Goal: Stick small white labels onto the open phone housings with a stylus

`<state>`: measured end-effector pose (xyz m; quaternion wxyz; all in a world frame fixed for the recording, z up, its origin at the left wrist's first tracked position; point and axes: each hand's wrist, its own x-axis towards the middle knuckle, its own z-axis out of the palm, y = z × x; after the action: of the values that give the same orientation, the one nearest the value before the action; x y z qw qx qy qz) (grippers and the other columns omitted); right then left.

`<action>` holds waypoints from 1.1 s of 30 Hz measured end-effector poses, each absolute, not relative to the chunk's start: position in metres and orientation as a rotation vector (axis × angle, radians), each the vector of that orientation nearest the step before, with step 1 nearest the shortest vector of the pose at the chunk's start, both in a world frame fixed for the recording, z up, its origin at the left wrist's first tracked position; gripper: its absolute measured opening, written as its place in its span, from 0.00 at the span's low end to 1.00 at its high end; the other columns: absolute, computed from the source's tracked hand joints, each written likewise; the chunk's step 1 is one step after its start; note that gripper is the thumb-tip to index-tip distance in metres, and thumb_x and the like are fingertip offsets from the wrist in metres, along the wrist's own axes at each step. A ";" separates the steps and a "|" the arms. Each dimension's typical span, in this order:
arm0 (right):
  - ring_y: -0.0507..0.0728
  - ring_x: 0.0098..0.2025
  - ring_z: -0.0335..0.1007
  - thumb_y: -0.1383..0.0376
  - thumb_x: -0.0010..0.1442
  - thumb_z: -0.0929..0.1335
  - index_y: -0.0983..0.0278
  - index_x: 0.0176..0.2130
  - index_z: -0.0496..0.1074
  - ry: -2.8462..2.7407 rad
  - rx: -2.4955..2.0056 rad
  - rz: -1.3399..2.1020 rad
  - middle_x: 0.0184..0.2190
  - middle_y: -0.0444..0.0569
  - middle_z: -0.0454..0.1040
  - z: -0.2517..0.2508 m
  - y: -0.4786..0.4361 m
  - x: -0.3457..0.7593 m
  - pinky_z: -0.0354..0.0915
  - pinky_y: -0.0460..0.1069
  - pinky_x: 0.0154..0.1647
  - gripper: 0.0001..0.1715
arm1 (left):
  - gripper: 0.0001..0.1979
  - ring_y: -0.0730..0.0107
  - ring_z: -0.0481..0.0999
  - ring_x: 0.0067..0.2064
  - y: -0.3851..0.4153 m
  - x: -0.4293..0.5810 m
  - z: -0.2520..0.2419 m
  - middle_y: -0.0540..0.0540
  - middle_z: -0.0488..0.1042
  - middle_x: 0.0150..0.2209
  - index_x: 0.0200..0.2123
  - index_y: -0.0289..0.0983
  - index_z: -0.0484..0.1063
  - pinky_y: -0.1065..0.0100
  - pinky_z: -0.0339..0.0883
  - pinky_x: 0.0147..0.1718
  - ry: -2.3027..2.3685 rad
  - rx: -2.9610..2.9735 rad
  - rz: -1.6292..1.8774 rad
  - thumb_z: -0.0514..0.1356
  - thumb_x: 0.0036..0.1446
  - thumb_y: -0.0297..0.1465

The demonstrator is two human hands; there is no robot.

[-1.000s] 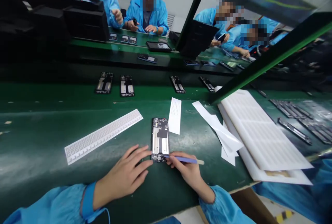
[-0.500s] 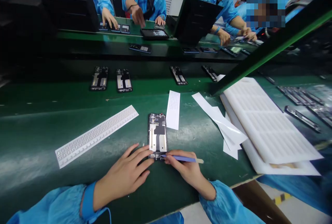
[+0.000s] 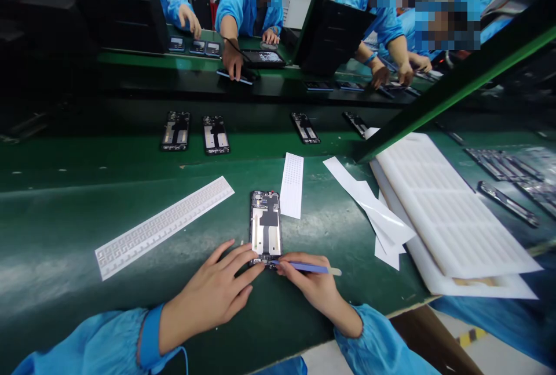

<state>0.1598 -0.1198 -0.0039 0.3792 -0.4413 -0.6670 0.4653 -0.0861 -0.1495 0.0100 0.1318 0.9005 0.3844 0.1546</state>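
Note:
An opened phone [image 3: 266, 227] lies on the green bench, its circuit boards and pale inner plate showing. My left hand [image 3: 221, 285] rests by its lower left corner, fingers stretched out and fingertips touching the lower end. Between the fingers of my right hand [image 3: 315, 285] is a pair of purple tweezers [image 3: 308, 267], held pen-like with the tip on the phone's bottom board. What the tip touches is too small to make out. Left of the phone lies a long sticker sheet [image 3: 165, 227]; a smaller sheet with rows of dots [image 3: 292, 185] lies at its upper right.
White paper strips [image 3: 369, 204] and a stack of white foam trays [image 3: 452, 207] are to the right. Several opened phones [image 3: 175, 131] lie along the raised back strip. A green post [image 3: 434, 94] slants across the right. Co-workers in blue work opposite.
My left fingertips have shifted slightly right along the phone's lower end. Opposite, a co-worker's hand has come down onto a phone on the dark ledge. The view has shifted slightly.

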 end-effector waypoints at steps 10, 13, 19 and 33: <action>0.56 0.25 0.79 0.65 0.60 0.73 0.59 0.37 0.80 -1.652 -1.115 1.249 0.26 0.45 0.81 -0.007 -0.123 0.160 0.76 0.47 0.29 0.04 | 0.23 0.59 0.62 0.63 -0.150 -0.086 0.009 0.45 0.67 0.59 0.63 0.43 0.60 0.49 0.51 0.64 1.123 2.650 0.453 0.53 0.66 0.29; 0.56 0.25 0.79 0.64 0.60 0.73 0.60 0.37 0.80 -1.681 -1.098 1.248 0.26 0.45 0.81 -0.007 -0.121 0.158 0.75 0.46 0.29 0.04 | 0.23 0.59 0.62 0.63 -0.150 -0.086 0.009 0.45 0.67 0.59 0.63 0.43 0.61 0.49 0.52 0.63 1.127 2.659 0.465 0.53 0.65 0.29; 0.56 0.26 0.79 0.64 0.61 0.72 0.60 0.36 0.81 -1.801 -1.075 1.174 0.26 0.45 0.81 0.000 -0.117 0.156 0.74 0.47 0.30 0.04 | 0.22 0.59 0.63 0.62 -0.150 -0.084 0.009 0.45 0.68 0.57 0.61 0.42 0.63 0.50 0.53 0.63 1.138 2.685 0.480 0.53 0.65 0.29; 0.56 0.23 0.77 0.61 0.62 0.71 0.61 0.34 0.79 -1.707 -1.144 1.250 0.23 0.45 0.79 -0.003 -0.117 0.156 0.73 0.47 0.26 0.07 | 0.21 0.59 0.64 0.62 -0.151 -0.084 0.010 0.45 0.69 0.57 0.60 0.41 0.64 0.49 0.55 0.62 1.151 2.682 0.476 0.53 0.64 0.29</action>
<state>0.1557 -0.1171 -0.0027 0.3600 -0.4438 -0.6621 0.4848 -0.0836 -0.1513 0.0104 0.0923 0.9031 0.3875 0.1603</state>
